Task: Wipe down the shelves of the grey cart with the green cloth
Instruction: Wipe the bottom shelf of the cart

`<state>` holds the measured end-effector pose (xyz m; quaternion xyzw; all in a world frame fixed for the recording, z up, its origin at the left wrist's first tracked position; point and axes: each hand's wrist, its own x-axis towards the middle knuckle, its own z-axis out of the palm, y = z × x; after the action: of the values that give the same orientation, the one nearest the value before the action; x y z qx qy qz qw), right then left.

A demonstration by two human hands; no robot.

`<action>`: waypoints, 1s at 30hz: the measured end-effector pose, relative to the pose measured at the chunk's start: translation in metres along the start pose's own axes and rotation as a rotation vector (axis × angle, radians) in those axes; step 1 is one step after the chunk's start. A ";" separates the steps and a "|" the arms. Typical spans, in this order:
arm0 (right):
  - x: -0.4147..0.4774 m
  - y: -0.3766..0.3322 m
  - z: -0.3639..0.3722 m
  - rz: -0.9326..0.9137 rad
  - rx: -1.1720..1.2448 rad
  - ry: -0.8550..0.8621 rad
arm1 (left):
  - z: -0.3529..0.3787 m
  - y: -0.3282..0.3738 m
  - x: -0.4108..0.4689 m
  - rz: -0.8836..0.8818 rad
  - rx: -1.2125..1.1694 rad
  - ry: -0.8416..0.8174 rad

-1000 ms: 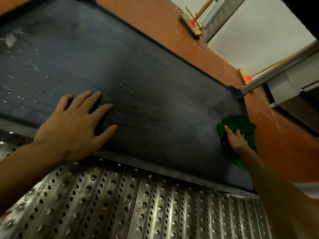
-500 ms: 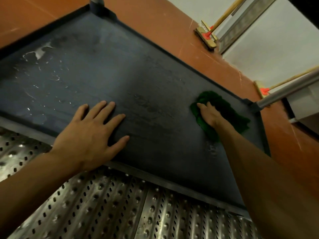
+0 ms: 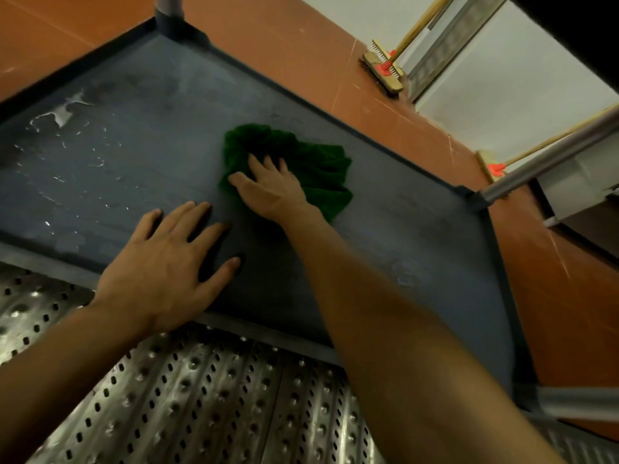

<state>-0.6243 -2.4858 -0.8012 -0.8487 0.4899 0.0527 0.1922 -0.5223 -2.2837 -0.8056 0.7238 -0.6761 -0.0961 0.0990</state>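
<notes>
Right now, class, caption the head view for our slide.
Right hand presses green cloth on the grey cart shelf; left hand rests flat nearby.

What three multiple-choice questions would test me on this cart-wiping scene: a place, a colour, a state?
1. Where is the green cloth?
A. in a sink
B. on the grey shelf under the right hand
C. draped over a post

2. What colour is the floor?
A. white
B. blue
C. reddish-orange

3. How is the left hand?
A. flat, fingers spread on the shelf
B. gripping the cloth
C. in a fist

Answers: 1 B, the right hand presses it onto the shelf; 2 C, it shows reddish-orange beyond the shelf; 3 A, its palm lies flat on the shelf.
</notes>
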 end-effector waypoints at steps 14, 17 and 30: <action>-0.098 -0.014 0.026 -0.312 0.348 0.181 | 0.000 -0.002 -0.006 -0.089 -0.189 0.299; -0.130 0.005 0.026 -0.257 0.442 0.185 | 0.000 -0.005 -0.005 -0.096 -0.227 0.309; -0.223 0.098 0.020 0.033 0.412 0.423 | -0.001 -0.011 -0.006 -0.112 -0.207 0.253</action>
<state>-0.8204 -2.3412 -0.7845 -0.7759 0.5332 -0.2226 0.2532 -0.5117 -2.2765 -0.8075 0.7527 -0.6033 -0.0785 0.2517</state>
